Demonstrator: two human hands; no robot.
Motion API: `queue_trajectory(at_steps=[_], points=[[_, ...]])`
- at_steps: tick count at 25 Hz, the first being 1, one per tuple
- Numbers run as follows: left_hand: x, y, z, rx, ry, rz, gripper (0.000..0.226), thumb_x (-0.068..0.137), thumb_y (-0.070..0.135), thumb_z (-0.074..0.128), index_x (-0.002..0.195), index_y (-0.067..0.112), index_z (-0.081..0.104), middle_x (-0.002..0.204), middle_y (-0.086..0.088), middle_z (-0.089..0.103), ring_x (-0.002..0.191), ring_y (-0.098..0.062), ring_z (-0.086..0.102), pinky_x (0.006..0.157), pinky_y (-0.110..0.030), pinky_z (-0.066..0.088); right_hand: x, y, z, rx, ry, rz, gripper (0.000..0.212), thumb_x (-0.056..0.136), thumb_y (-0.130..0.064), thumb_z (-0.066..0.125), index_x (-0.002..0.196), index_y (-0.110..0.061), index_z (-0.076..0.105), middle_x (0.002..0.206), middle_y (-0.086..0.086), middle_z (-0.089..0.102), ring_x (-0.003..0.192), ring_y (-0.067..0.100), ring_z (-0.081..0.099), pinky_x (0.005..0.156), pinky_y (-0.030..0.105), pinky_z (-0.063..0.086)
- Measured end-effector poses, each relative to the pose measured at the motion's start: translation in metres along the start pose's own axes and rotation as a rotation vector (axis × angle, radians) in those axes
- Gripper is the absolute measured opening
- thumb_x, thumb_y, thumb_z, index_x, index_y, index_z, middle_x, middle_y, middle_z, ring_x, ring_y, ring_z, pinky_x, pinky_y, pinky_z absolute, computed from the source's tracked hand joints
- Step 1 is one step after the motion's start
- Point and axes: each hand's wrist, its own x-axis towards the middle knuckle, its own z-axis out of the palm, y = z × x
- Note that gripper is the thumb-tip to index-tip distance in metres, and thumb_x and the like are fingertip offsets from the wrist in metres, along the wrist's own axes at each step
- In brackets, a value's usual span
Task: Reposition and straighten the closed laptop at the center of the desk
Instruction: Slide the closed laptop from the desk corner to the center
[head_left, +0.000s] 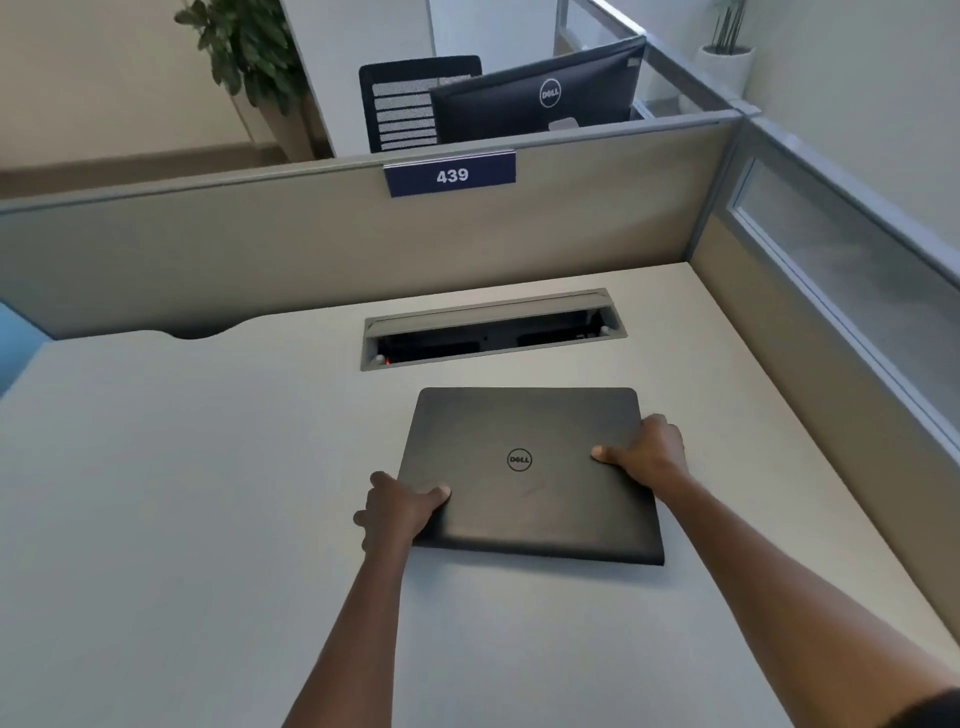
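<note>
A closed black laptop (530, 499) with a round logo on its lid lies flat on the pale desk (208, 467), slightly right of the middle, just in front of the cable slot. My left hand (397, 512) grips its left edge near the front corner, thumb on the lid. My right hand (647, 454) grips the right edge, thumb resting on the lid. The laptop's back edge runs nearly parallel to the slot; the front right corner sits a little lower in view.
An open cable slot (493, 332) is set into the desk behind the laptop. Beige partition walls (311, 244) with a blue "439" sign (451, 175) close off the back and right. Beyond them stand a monitor (540, 96) and a chair (405, 104).
</note>
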Motion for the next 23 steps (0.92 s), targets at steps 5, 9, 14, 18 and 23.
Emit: queue_trajectory(at_steps=[5, 9, 14, 18, 23], points=[[0.000, -0.018, -0.014, -0.024, 0.072, -0.055, 0.080, 0.070, 0.050, 0.077, 0.124, 0.006, 0.038, 0.128, -0.010, 0.056, 0.124, -0.036, 0.048, 0.079, -0.035, 0.028, 0.015, -0.028, 0.024, -0.081, -0.070, -0.081, 0.079, 0.057, -0.042, 0.093, 0.112, -0.001, 0.055, 0.116, 0.019, 0.060, 0.104, 0.037, 0.060, 0.089, 0.048, 0.054], [0.001, -0.024, -0.017, 0.003, 0.093, -0.094, 0.082, 0.072, 0.050, 0.076, 0.128, 0.006, 0.035, 0.131, -0.015, 0.053, 0.125, -0.038, 0.046, 0.080, -0.034, 0.030, 0.023, -0.036, 0.038, -0.139, -0.106, -0.116, 0.078, 0.059, -0.043, 0.092, 0.114, -0.001, 0.055, 0.115, 0.019, 0.061, 0.101, 0.036, 0.061, 0.087, 0.046, 0.055], [-0.001, -0.025, -0.014, 0.014, 0.095, -0.163, 0.086, 0.073, 0.050, 0.076, 0.132, 0.005, 0.032, 0.134, -0.017, 0.042, 0.126, -0.039, 0.040, 0.086, -0.041, 0.042, 0.029, -0.041, 0.045, -0.191, -0.123, -0.162, 0.078, 0.062, -0.042, 0.091, 0.116, 0.000, 0.054, 0.117, 0.021, 0.060, 0.102, 0.037, 0.060, 0.088, 0.048, 0.054], [0.003, -0.023, -0.014, 0.046, 0.082, -0.171, 0.089, 0.073, 0.052, 0.076, 0.133, 0.004, 0.030, 0.136, -0.019, 0.041, 0.126, -0.038, 0.042, 0.092, -0.042, 0.043, 0.033, -0.042, 0.047, -0.222, -0.104, -0.190, 0.078, 0.066, -0.042, 0.089, 0.120, 0.001, 0.052, 0.121, 0.022, 0.056, 0.108, 0.039, 0.057, 0.093, 0.049, 0.051], [0.001, -0.022, -0.013, 0.062, 0.092, -0.169, 0.089, 0.074, 0.052, 0.075, 0.134, 0.005, 0.029, 0.136, -0.019, 0.041, 0.127, -0.039, 0.041, 0.092, -0.043, 0.044, 0.032, -0.039, 0.050, -0.253, -0.099, -0.204, 0.077, 0.069, -0.043, 0.086, 0.121, 0.002, 0.052, 0.124, 0.023, 0.053, 0.112, 0.039, 0.054, 0.097, 0.048, 0.048]])
